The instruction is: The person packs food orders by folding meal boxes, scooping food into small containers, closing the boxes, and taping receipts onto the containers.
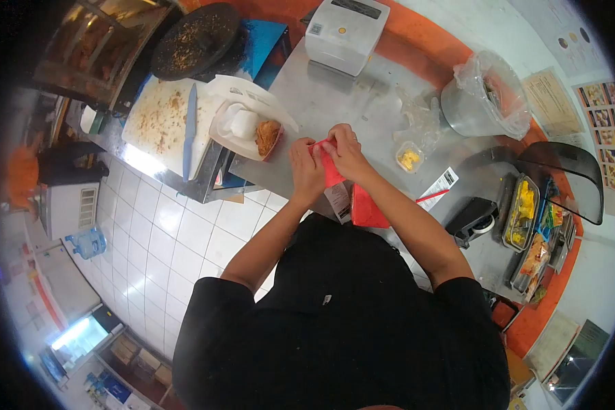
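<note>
Between both hands is a thin red piece, paper or plastic; I cannot tell which. My left hand pinches its left edge and my right hand grips its top right, fingers closed. Just below lies a red stack or packet, beside a printed slip. Left of my hands an open paper food box holds a white wrapped bundle and a piece of fried chicken.
A knife lies on the crumb-strewn cutting board. A white printer stands at the back. Rightward are a small tub of yellow pieces, a lined metal bin, a receipt, a red pen and a tape dispenser.
</note>
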{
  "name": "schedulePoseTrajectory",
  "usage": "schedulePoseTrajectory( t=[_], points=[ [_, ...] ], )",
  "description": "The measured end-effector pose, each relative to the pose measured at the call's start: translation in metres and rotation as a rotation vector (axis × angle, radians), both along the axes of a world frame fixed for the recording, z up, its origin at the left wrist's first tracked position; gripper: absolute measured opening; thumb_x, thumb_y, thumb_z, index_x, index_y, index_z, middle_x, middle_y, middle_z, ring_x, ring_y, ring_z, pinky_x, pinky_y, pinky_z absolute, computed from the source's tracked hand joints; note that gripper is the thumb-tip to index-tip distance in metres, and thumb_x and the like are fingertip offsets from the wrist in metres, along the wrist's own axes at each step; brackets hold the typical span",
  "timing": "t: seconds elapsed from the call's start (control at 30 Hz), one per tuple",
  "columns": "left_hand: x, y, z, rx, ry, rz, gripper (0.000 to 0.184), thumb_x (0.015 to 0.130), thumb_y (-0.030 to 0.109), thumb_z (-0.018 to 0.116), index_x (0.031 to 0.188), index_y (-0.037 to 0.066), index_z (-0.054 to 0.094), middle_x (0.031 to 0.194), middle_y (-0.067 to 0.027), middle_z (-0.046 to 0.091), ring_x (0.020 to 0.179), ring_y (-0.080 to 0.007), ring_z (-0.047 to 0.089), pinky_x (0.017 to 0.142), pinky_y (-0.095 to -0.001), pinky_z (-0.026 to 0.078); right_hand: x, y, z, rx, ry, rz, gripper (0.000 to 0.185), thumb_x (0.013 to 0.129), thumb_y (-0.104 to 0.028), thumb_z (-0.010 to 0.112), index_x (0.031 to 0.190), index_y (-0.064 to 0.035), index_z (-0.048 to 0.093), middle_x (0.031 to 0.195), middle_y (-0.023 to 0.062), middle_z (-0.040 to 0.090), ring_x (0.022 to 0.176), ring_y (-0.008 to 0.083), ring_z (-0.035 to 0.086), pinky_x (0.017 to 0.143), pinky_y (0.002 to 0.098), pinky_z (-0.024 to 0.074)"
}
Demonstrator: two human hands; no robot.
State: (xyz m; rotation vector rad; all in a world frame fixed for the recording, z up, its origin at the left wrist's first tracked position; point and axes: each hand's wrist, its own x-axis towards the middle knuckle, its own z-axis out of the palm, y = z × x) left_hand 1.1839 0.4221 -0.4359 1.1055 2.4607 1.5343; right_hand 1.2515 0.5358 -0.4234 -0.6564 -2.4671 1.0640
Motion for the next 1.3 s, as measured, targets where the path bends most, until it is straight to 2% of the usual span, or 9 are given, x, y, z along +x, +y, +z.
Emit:
schedulePoseTrajectory(
  t=[0.07,0.5,0.7,0.8,0.87,0.93,1.03,1.17,1.3],
  points=[
    [0.004,0.0,0.003,-0.01,-0.001,0.037,0.018,0.095,0.014,0.05,0.106,-0.001,0.049,0.103,-0.0186,0.052,0.098,-0.0368,0.048,0.09,-0.0452,0.036,0.002,0.0,0.001,-0.062,-0.039,-0.005,0.024,0.087,-0.018,0.062,0.107,-0.0117,0.051,0.112,0.013,0.05,0.103,0.0369,0.05,0.085,0.051,0.0397],
    [0.005,0.006,0.004,-0.068,-0.062,0.13,0.024,0.096,0.018,0.049,0.109,-0.002,0.049,0.105,-0.0205,0.052,0.101,-0.0369,0.049,0.094,-0.0457,0.035,0.003,0.005,-0.002,-0.016,-0.057,0.011,0.027,0.085,-0.022,0.064,0.106,-0.013,0.051,0.114,0.0108,0.051,0.105,0.0363,0.05,0.086,0.0519,0.0393],
    [-0.007,-0.014,0.004,0.071,-0.405,0.022,0.041,0.097,0.026,0.052,0.125,-0.002,0.044,0.118,-0.017,0.049,0.11,-0.0281,0.049,0.095,-0.0391,0.039,0.057,0.019,0.03,0.03,-0.014,0.167,0.024,0.086,-0.014,0.063,0.109,-0.0125,0.053,0.119,0.0073,0.052,0.109,0.027,0.049,0.09,0.0399,0.0396],
    [-0.003,-0.038,0.009,-0.04,-0.206,-0.011,0.048,0.095,0.03,0.055,0.131,0.001,0.041,0.123,-0.0142,0.046,0.112,-0.0258,0.049,0.095,-0.0379,0.041,0.153,0.014,0.056,-0.339,0.093,-0.235,0.019,0.087,-0.009,0.063,0.105,-0.0094,0.056,0.112,0.006,0.056,0.102,0.0198,0.053,0.086,0.0329,0.043],
    [-0.001,-0.054,-0.009,0.116,-0.344,-0.104,0.052,0.094,0.031,0.057,0.132,0.001,0.04,0.127,-0.0141,0.045,0.114,-0.026,0.048,0.095,-0.0389,0.041,0.217,-0.007,0.061,-0.564,0.41,-0.871,0.015,0.088,-0.004,0.06,0.103,-0.0051,0.056,0.106,0.0063,0.056,0.096,0.0148,0.054,0.082,0.0294,0.0447],
    [0.011,-0.061,0.01,0.133,-0.369,-0.151,0.052,0.095,0.03,0.054,0.134,0.001,0.037,0.132,-0.0141,0.041,0.115,-0.0266,0.045,0.097,-0.0402,0.038,0.297,-0.017,0.004,-0.051,0.302,-1.323,0.016,0.09,-0.004,0.06,0.105,-0.0025,0.055,0.104,0.0084,0.056,0.094,0.0161,0.055,0.083,0.0312,0.0448],
    [0.023,-0.058,0.019,0.13,-0.332,-0.155,0.051,0.096,0.029,0.053,0.135,0.001,0.036,0.134,-0.0142,0.04,0.116,-0.0266,0.044,0.097,-0.0405,0.037,0.344,-0.026,0.008,0.043,0.132,-1.787,0.022,0.09,-0.007,0.06,0.11,-0.0023,0.052,0.102,0.0099,0.057,0.093,0.0176,0.056,0.085,0.0326,0.0446],
    [0.009,-0.048,0.014,0.103,-0.337,-0.225,0.05,0.096,0.026,0.052,0.134,-0.001,0.034,0.134,-0.016,0.038,0.117,-0.0263,0.043,0.097,-0.0402,0.037,0.37,-0.002,0.005,0.017,0.338,-1.883,0.029,0.09,-0.012,0.063,0.114,-0.0023,0.049,0.094,0.0097,0.059,0.09,0.0201,0.057,0.086,0.0329,0.0437],
    [-0.004,-0.036,0.018,0.145,-0.163,-0.229,0.05,0.096,0.025,0.052,0.134,-0.002,0.034,0.133,-0.0168,0.038,0.116,-0.0268,0.043,0.098,-0.0405,0.036,0.398,0.027,-0.024,-0.565,0.634,-1.684,0.05,0.089,-0.015,0.066,0.127,0.0042,0.04,0.09,0.0103,0.062,0.088,0.0214,0.057,0.084,0.0354,0.0435]
  ],
)
